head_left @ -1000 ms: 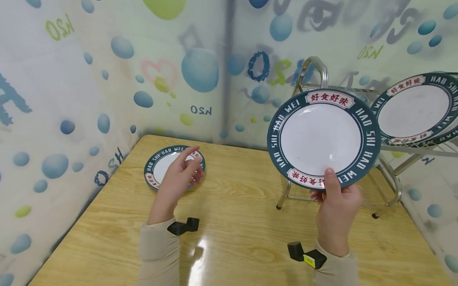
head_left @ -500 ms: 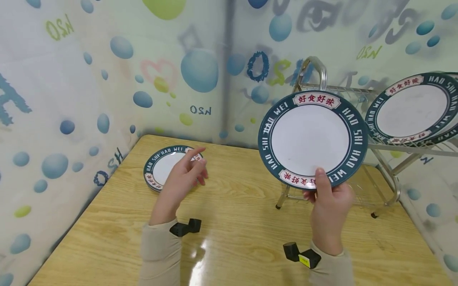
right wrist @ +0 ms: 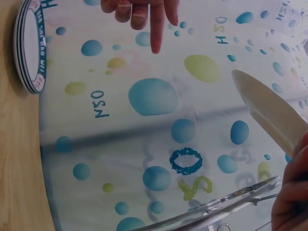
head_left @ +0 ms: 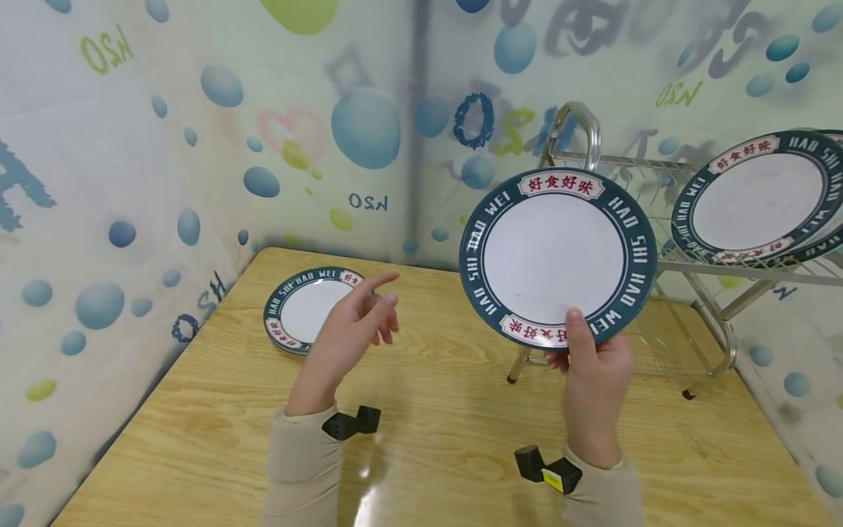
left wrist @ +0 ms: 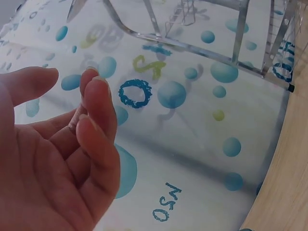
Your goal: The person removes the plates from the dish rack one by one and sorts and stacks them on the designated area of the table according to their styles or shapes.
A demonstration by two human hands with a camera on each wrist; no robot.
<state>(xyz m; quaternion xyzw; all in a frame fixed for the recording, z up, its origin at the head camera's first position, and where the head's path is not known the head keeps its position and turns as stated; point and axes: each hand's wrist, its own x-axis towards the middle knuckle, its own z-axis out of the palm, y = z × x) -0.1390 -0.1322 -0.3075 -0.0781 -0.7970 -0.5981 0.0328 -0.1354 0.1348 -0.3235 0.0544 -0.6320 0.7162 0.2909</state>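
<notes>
My right hand (head_left: 596, 388) grips a round plate (head_left: 553, 256) by its lower edge, thumb on the white face. The plate has a dark green rim with white letters and red characters, and it is held up, facing me, in front of the rack. In the right wrist view the same plate (right wrist: 269, 110) shows its pale underside nearly edge-on. My left hand (head_left: 349, 329) hovers near a stack of matching plates (head_left: 309, 311) at the table's back left, its fingers loosely spread and holding nothing. The left wrist view shows this hand (left wrist: 62, 149) with its palm bare.
A metal dish rack (head_left: 718, 293) stands on the right side of the wooden table (head_left: 435, 432). Several similar plates (head_left: 757, 194) lean in its upper tier. Patterned fabric walls (head_left: 296, 146) rise along the back and sides of the table.
My right hand has carried the plate leftward, away from the rack. The left hand has drifted a little to the right, uncovering more of the stacked plates.
</notes>
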